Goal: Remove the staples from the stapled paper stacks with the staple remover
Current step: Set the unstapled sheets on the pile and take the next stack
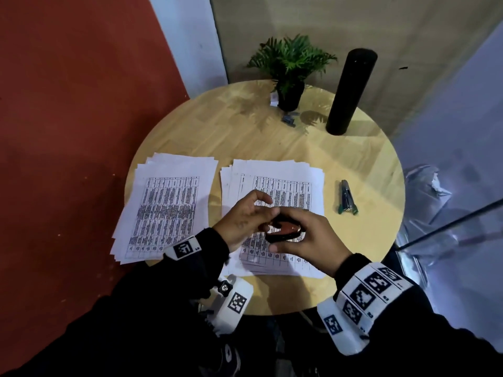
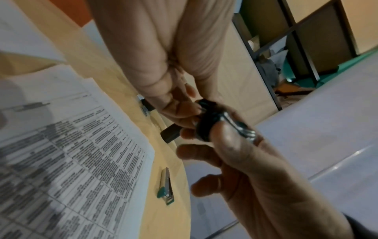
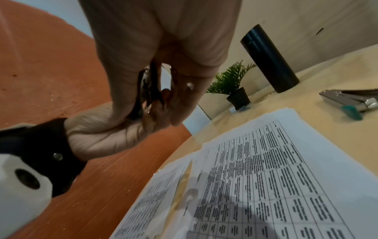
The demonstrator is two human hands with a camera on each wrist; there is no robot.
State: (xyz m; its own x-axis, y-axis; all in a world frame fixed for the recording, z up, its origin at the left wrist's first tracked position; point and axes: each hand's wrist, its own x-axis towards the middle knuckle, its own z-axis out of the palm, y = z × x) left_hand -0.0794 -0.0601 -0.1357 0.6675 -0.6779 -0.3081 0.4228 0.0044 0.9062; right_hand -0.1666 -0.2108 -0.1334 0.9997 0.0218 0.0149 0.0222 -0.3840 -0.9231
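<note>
Staple remover, small, rigid and probably light, sits low in the head view's centre, gripped by the right hand while the left hand pinches at its steel claws, best squeezed by its plastic wings.

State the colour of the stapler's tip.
Green on the stapler tip; the right wrist view shows it best.

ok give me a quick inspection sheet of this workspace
surface: round wooden table.
job's things: two paper stacks, left stack, right stack; staple remover held above the right stack.
clutter: stapler, potted plant, black cylinder, small grey bits.
grippers: right hand grips the staple remover; left hand fingers at its tip.
cables: nothing seen.
surroundings: red floor, plastic sheet.
</note>
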